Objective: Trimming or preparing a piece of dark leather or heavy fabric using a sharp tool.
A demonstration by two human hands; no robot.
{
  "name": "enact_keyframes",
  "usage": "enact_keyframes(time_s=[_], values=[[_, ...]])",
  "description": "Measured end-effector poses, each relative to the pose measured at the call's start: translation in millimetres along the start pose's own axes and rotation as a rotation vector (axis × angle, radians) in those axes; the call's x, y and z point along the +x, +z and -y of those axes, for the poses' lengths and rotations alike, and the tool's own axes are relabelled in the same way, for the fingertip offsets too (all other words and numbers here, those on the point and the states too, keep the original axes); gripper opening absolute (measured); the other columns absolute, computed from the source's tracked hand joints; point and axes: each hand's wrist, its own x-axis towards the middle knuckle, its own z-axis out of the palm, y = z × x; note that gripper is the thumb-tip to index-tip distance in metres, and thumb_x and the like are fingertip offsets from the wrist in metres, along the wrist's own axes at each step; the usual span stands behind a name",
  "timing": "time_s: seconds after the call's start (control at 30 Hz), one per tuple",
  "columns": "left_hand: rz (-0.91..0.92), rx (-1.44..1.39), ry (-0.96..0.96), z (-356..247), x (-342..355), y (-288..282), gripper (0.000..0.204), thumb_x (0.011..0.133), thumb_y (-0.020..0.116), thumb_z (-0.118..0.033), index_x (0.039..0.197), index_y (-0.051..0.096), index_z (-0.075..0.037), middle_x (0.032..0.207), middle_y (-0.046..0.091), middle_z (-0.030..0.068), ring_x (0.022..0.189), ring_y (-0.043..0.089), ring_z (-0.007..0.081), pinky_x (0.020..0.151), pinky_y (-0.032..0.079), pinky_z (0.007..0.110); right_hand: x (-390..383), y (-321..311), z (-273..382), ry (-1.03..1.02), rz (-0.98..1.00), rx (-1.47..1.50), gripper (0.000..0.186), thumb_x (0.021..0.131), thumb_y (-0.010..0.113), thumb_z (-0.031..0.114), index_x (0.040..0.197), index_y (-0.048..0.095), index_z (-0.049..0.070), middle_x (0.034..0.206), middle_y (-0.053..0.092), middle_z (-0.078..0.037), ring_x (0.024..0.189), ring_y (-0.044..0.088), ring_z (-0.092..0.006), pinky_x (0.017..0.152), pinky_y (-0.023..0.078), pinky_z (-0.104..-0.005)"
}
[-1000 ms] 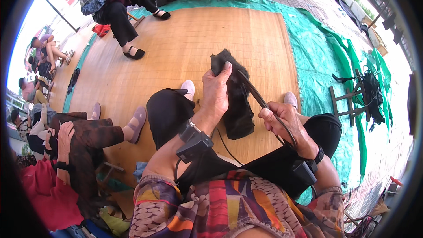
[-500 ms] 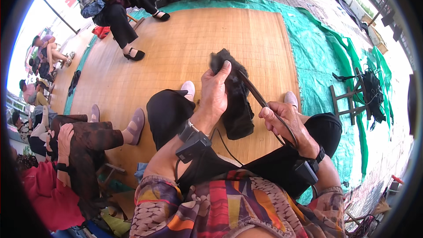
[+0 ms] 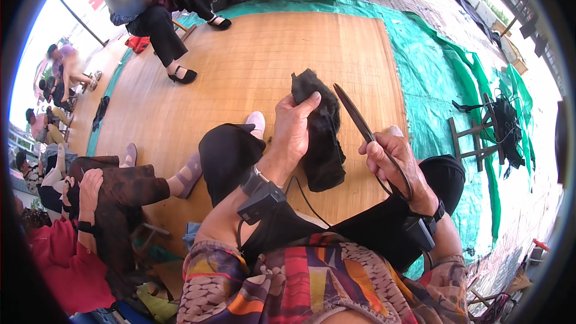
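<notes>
A long strip of black, fuzzy-looking cloth hangs from my left hand, pinched near its upper end between thumb and fingers. In my right hand is a pair of dark scissors, with the handle loops around the fingers and thumb. Their blades look closed and point up and to the left. The tip is just right of the cloth's upper edge, apart from it. Both wrists carry black straps with small boxes.
A woven mat covers the ground, with green sheeting along its edges. To the left sits a person in a red top; another sits at far left, wearing black shoes. A small stool holding black material stands at right.
The scissors have come away from the cloth to the right and their blades now point more upright. My left hand has slid slightly down the cloth's upper end.
</notes>
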Motion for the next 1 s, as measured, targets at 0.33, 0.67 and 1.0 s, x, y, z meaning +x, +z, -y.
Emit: enact_keyframes(time_s=[0.33, 0.67, 1.0], values=[[0.044, 0.242, -0.109, -10.2, 6.1, -13.2, 0.008, 0.081, 0.060, 0.000, 0.088, 0.062, -0.003, 0.079, 0.063, 0.0024, 0.064, 0.057, 0.0097, 0.054, 0.045, 0.023, 0.7, -1.6, 1.5, 0.007, 0.000, -0.104, 0.058, 0.084, 0.050, 0.056, 0.074, 0.055, -0.001, 0.055, 0.048, -0.001, 0.053, 0.046, -0.0069, 0.048, 0.037, -0.0241], [0.037, -0.012, -0.181, -11.0, 1.3, -5.9, 0.014, 0.079, 0.060, 0.004, 0.083, 0.058, -0.009, 0.077, 0.060, 0.0006, 0.076, 0.059, 0.0144, 0.068, 0.052, 0.032, 5.2, 5.3, -3.2, 0.048, 0.053, -0.204, 0.061, 0.083, 0.051, 0.058, 0.068, 0.053, -0.001, 0.054, 0.048, -0.003, 0.054, 0.048, -0.0089, 0.050, 0.039, -0.0257], [0.035, -0.030, -0.131, -9.2, 7.8, -10.9, 0.016, 0.088, 0.057, -0.021, 0.089, 0.057, -0.004, 0.083, 0.061, 0.0033, 0.076, 0.061, 0.0176, 0.069, 0.053, 0.034, 1.2, 2.9, 3.5, 0.038, 0.008, -0.109, 0.059, 0.083, 0.051, 0.058, 0.071, 0.055, 0.000, 0.054, 0.048, -0.001, 0.053, 0.047, -0.0077, 0.048, 0.036, -0.0236]])
